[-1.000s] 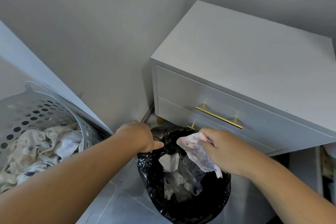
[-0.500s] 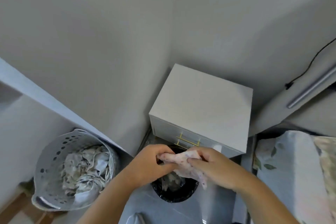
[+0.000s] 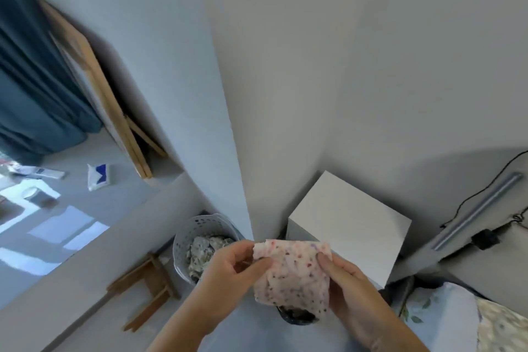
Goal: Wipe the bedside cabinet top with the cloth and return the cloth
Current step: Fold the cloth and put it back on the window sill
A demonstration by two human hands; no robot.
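A white cloth with red and purple speckles [image 3: 293, 274] is spread flat in the air between both hands. My left hand [image 3: 231, 268] pinches its upper left corner and my right hand [image 3: 345, 280] pinches its upper right edge. The white bedside cabinet [image 3: 351, 220] stands in the room corner behind the cloth, and nothing lies on its top. The cloth hangs in front of and below the cabinet's near edge, without touching it.
A black-lined bin [image 3: 297, 316] sits on the floor under the cloth. A perforated laundry basket [image 3: 185, 240] with crumpled fabric stands to the left, beside a wooden stool [image 3: 151, 291]. A bed with floral bedding [image 3: 463, 320] is at the lower right. A wall juts out on the left.
The view has risen and pulled back from the bin. The bunched cloth has been opened out flat between my two hands.
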